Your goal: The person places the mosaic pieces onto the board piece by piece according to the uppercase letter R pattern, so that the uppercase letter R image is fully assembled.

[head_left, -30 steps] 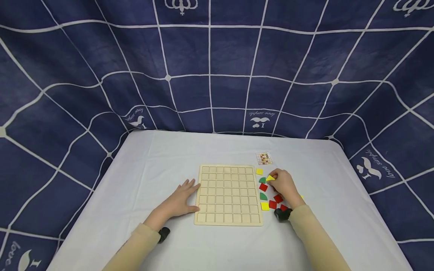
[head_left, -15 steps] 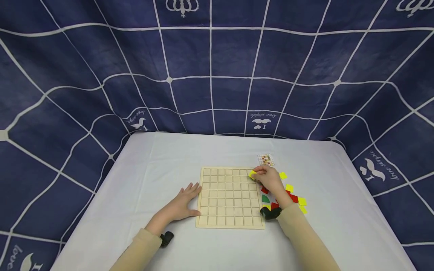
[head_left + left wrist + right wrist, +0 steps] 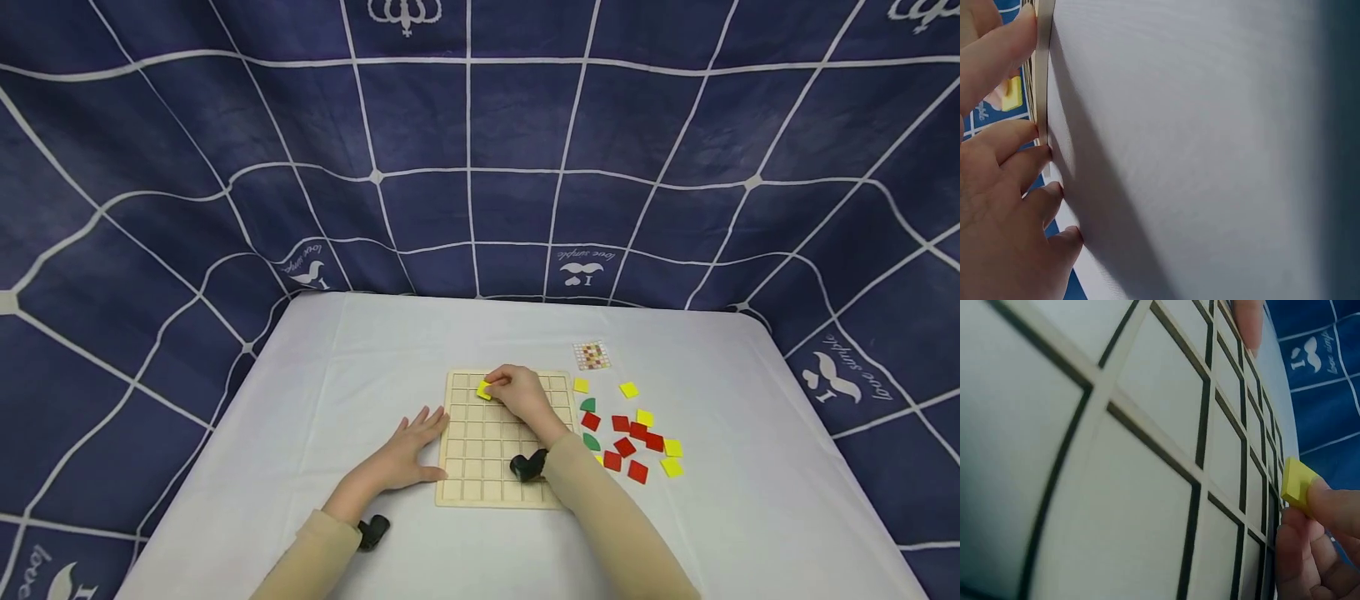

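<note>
A wooden grid board point(image 3: 480, 492) with square cells lies on the table. Over its far rows my right hand point(image 3: 521, 396) pinches a yellow tile point(image 3: 483, 390) between thumb and fingers; in the right wrist view the yellow tile point(image 3: 1297, 482) is held tilted at the fingertips. My left hand point(image 3: 405, 454) rests at the board's left edge with fingers spread, thumb and fingertips touching the rim. The left wrist view shows the fingers point(image 3: 1010, 144) against the board's side point(image 3: 1042, 81).
Right of the board lie several red tiles point(image 3: 637, 472), several yellow tiles point(image 3: 672, 467) and two green quarter-round tiles point(image 3: 591, 442). A small printed pattern card point(image 3: 592, 356) lies beyond the board's far right corner. A blue curtain point(image 3: 502, 208) hangs behind the white table point(image 3: 375, 350).
My right hand has picked a yellow tile from among the loose pieces and carried it left over the board's far rows. My left hand stays at the board's left edge.
</note>
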Demonstrator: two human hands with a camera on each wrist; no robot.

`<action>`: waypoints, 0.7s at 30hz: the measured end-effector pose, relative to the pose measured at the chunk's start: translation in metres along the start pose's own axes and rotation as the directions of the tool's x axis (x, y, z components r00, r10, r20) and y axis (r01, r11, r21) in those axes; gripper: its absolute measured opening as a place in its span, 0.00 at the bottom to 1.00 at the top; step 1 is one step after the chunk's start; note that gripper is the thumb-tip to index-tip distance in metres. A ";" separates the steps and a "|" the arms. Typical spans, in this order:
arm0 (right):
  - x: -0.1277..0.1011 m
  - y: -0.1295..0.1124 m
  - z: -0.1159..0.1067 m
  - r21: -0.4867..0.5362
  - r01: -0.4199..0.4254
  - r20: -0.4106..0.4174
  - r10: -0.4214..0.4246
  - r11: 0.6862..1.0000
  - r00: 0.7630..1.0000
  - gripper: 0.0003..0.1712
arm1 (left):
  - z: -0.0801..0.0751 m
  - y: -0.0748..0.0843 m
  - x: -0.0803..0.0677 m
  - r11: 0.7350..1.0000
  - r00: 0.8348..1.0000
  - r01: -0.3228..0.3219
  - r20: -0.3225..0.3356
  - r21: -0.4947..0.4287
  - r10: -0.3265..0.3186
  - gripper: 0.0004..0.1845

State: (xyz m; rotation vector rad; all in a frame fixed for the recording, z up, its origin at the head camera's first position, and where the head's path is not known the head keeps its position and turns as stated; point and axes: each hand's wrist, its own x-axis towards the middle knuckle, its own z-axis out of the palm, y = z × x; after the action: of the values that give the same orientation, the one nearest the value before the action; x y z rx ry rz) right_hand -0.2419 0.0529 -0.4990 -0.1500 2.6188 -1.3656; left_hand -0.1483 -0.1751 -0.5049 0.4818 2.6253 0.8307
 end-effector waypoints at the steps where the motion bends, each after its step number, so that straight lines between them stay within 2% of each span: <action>1: 0.001 0.000 0.001 -0.008 0.000 0.000 0.000 1.000 1.000 0.06 | 0.000 0.000 0.000 1.000 1.000 -0.001 0.000 -0.001 0.001 0.48; 6: 0.001 0.004 0.001 -0.054 0.002 -0.003 -0.002 0.999 1.000 0.04 | 0.001 -0.001 0.000 1.000 1.000 -0.005 -0.011 0.000 0.005 0.49; 13: -0.001 0.006 -0.002 -0.091 0.036 0.035 -0.033 0.995 0.999 0.06 | 0.002 0.001 -0.001 1.000 1.000 0.001 -0.025 -0.010 -0.001 0.49; 21: -0.003 0.008 0.000 -0.123 0.048 0.004 -0.048 0.991 0.999 0.04 | 0.002 0.001 0.000 1.000 1.000 -0.005 -0.023 0.000 0.005 0.49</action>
State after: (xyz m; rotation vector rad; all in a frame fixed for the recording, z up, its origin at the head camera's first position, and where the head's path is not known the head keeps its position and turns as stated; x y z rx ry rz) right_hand -0.2391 0.0579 -0.5056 -0.2324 2.7158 -1.2186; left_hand -0.1476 -0.1735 -0.5059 0.4820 2.6463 0.8430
